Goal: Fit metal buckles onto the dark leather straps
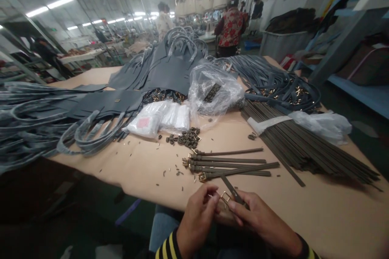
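Across the bench (334, 218), loops (187, 139) and buckled straps (237, 160) lie before right fingers (238, 209) pinching strap (231, 189) and buckle (225, 197), left fingers (209, 189) bunched, hold unclear.

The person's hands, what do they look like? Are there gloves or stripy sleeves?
No gloves: the left hand and right hand are both bare. And yes, stripy! The left sleeve is dark with bright yellow bands. The right sleeve has a dark edge and yellow too, but only a bit shows.
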Demonstrator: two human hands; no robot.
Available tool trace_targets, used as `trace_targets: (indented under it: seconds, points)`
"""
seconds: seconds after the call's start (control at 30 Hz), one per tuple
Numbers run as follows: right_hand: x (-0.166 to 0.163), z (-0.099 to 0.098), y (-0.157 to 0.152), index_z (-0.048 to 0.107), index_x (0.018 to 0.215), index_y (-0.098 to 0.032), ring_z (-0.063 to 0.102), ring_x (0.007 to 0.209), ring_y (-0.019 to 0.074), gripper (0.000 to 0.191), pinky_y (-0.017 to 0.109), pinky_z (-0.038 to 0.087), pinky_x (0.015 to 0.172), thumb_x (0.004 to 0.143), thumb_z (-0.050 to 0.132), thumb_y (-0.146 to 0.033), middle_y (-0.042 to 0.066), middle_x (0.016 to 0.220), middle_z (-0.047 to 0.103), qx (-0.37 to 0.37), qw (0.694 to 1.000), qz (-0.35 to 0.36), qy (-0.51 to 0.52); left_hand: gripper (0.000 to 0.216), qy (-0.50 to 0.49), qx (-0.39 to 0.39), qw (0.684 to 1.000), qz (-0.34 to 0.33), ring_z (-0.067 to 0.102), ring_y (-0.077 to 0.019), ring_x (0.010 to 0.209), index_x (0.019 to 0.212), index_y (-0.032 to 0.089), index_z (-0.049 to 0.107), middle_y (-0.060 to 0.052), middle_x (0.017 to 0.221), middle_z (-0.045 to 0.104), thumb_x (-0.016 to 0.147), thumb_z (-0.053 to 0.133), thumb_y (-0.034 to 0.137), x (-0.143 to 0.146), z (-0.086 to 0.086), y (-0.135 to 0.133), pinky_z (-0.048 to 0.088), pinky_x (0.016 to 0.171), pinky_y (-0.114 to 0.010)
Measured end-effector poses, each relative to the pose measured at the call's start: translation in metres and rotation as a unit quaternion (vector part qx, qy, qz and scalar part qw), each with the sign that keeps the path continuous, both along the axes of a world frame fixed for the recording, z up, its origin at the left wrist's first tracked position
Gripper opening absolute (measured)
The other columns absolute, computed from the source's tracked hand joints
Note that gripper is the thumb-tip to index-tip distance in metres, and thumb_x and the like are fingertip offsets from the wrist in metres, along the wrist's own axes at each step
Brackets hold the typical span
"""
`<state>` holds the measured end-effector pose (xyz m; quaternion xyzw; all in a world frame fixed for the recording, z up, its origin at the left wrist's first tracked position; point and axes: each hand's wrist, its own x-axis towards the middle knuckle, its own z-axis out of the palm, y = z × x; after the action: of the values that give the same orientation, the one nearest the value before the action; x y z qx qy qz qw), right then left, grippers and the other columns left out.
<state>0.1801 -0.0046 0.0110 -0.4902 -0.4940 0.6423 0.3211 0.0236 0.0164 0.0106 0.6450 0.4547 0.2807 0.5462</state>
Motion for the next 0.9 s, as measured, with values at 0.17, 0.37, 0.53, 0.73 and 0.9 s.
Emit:
trace_targets:
  seconds: [0.17,0.37,0.53,0.73,0.9]
  points:
    - [-0.010,0.008,-0.004,0.052,0.069,-0.013,0.038,0.051,0.0095,0.042,0.021,0.030,0.048,0.080,0.039,-0.052,-0.003,0.056,0.044,0.049,0.995,0.056,-0.067,0.034,-0.158,-0.244,0.956,0.044,0.044,-0.0049,0.041,0.072,0.012,0.048,0.003,0.054,0.050,0.069,0.055,0.044,-0.001,-0.001,-0.010,0.042,0.038,-0.018]
    - [-0.015,0.009,-0.013,0.049,0.074,-0.016,0.040,0.052,0.0103,0.038,0.022,0.034,0.050,0.080,0.037,-0.052,-0.003,0.058,0.046,0.024,0.993,0.055,-0.103,0.034,-0.208,-0.310,0.924,0.081,0.040,-0.0021,0.033,0.064,0.012,0.046,0.004,0.049,0.050,0.063,0.063,0.042,-0.008,0.000,-0.016,0.035,0.030,-0.013]
    - [-0.003,0.014,-0.026,0.042,0.071,-0.020,0.040,0.053,0.0112,0.038,0.023,0.036,0.054,0.083,0.025,-0.052,-0.004,0.059,0.042,-0.014,0.988,0.022,-0.155,0.034,-0.238,-0.334,0.904,0.116,0.039,-0.0015,0.034,0.064,0.012,0.047,0.005,0.048,0.049,0.061,0.066,0.040,-0.014,0.001,-0.018,0.034,0.029,-0.011]
    - [0.005,0.014,-0.031,0.044,0.063,-0.019,0.038,0.053,0.0106,0.040,0.022,0.030,0.050,0.082,0.033,-0.051,-0.004,0.058,0.039,-0.015,0.987,0.088,-0.132,0.033,-0.290,-0.346,0.886,0.107,0.041,-0.0017,0.034,0.067,0.013,0.045,0.005,0.049,0.051,0.063,0.065,0.039,-0.014,0.002,-0.021,0.034,0.030,-0.011]
    - [0.002,0.008,-0.030,0.047,0.067,-0.017,0.029,0.045,0.0071,0.039,0.020,0.022,0.042,0.080,0.038,-0.054,-0.006,0.054,0.037,-0.044,0.995,0.076,-0.052,0.033,-0.320,-0.367,0.866,0.110,0.041,-0.0015,0.034,0.068,0.013,0.044,0.005,0.049,0.051,0.064,0.066,0.037,-0.010,0.003,-0.024,0.034,0.030,-0.010]
